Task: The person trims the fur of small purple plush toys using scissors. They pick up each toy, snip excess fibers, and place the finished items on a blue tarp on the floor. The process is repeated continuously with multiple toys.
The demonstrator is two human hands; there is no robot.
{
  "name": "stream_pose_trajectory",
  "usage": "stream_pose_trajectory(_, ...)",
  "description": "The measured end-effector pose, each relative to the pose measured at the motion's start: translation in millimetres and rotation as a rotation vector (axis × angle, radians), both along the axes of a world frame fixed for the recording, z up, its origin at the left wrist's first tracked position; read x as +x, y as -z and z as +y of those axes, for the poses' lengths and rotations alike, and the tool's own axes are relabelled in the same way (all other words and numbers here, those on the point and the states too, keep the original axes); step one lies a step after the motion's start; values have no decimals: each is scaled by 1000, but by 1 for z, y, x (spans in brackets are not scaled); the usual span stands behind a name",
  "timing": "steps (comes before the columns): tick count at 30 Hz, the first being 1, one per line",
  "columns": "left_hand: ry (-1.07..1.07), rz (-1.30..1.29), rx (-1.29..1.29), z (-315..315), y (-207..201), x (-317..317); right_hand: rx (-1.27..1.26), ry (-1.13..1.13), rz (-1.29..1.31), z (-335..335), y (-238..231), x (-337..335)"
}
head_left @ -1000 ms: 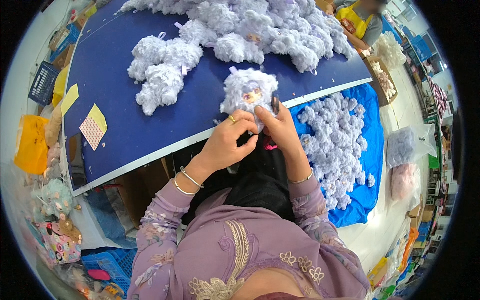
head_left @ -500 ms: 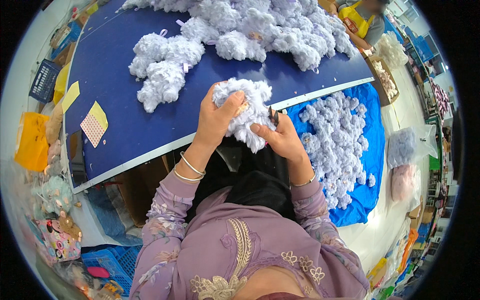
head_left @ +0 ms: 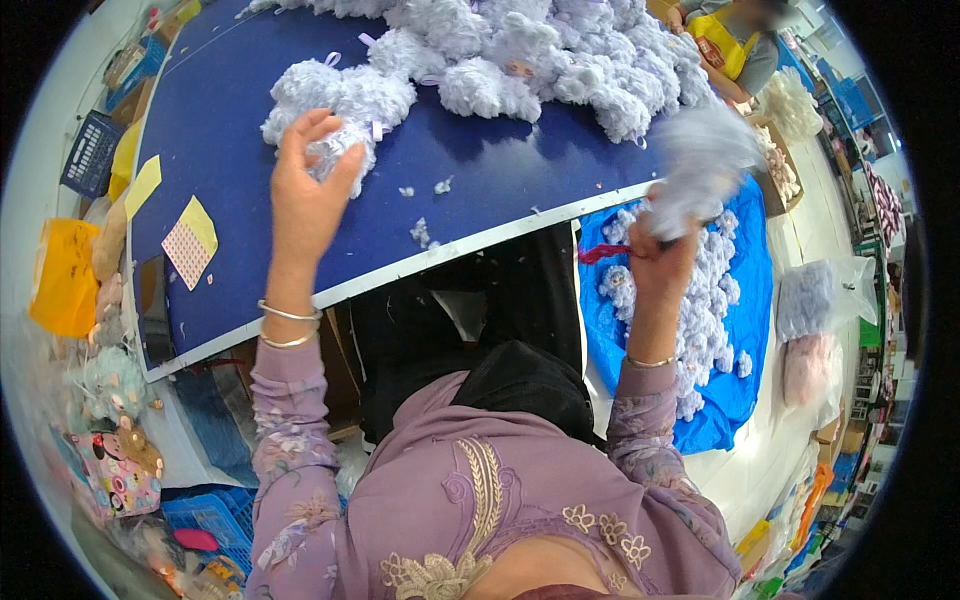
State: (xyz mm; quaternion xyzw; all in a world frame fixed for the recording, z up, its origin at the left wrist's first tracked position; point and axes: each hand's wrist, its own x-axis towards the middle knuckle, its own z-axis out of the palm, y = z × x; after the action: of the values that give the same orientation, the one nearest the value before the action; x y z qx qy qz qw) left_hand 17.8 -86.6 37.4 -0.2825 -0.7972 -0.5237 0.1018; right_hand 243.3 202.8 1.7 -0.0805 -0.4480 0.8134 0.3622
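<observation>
My left hand is open, fingers spread, over a fluffy pale lilac plush toy on the blue table. Its fingertips overlap that toy's near part; whether they touch it I cannot tell. Out to the right, my right hand is closed at the bottom of another lilac plush toy, smeared by motion. A dark tool, seemingly thread snips, shows in the same hand, with a red cord beside it. Below lies a heap of lilac plush pieces on a blue sheet.
A large pile of lilac plush toys with ribbon loops covers the table's far side. Fluff tufts lie near its metal edge. A sticker sheet is at left. A co-worker in a yellow apron stands far right, near a cardboard box.
My hands have parted. The right one has swung right with the plush toy, over the blue sheet. The left one has let go and moved left to the toys on the table.
</observation>
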Motion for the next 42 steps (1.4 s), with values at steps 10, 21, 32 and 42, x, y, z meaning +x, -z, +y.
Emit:
stream_pose_trajectory(10, 135, -90, -195, -12, 33, -13, 254, -324, -481, -65, 1, -22)
stream_pose_trajectory(21, 554, -956, 734, 54, 42, 75, 469, -318, -494, -92, -6, -47)
stream_pose_trajectory(32, 684, -909, 423, 59, 39, 81, 305, -162, -431, -87, -2, -51)
stream_pose_trajectory(42, 728, -796, 122, 54, 23, 77, 724, -126, -421, -65, -36, -62)
